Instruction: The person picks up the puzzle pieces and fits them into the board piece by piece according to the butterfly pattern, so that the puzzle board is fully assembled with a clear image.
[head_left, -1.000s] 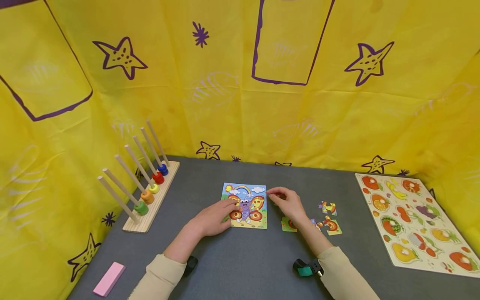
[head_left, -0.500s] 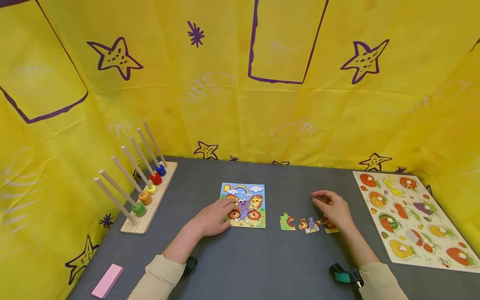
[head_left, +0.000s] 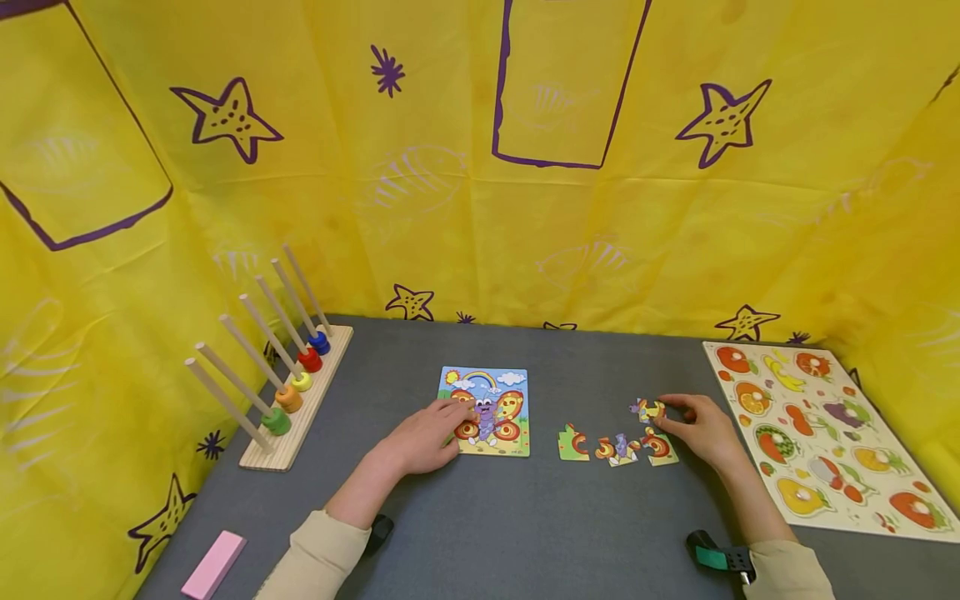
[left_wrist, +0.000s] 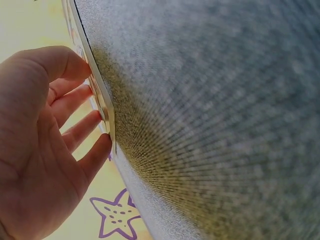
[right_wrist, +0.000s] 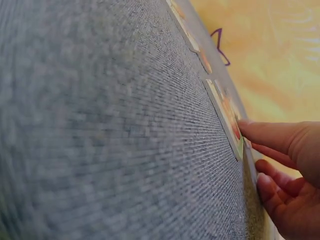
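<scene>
A square butterfly puzzle [head_left: 504, 379], with a sun and rainbow on it, lies flat at the middle of the dark table. My left hand [head_left: 427, 435] rests on its left side, fingertips on the picture and thumb at the near left edge. To the right, my right hand [head_left: 701, 427] pinches the right side of a loose yellow and purple puzzle piece [head_left: 645, 411] with thumb and index finger. In the right wrist view, the thumb [right_wrist: 270, 135] partly hides what is between the fingers. Just below lies a corner piece [head_left: 660, 447] with red and orange rings.
Two more loose pieces lie nearby: a green corner piece [head_left: 573, 443] and a butterfly-body piece [head_left: 619, 450]. A fruit board [head_left: 821, 433] lies at the right. A peg stand [head_left: 318, 387] with coloured rings and a pink block [head_left: 213, 565] are at the left.
My right hand has moved right, away from the butterfly puzzle's edge, and down to the loose yellow and purple piece. My left hand has stayed on the butterfly puzzle.
</scene>
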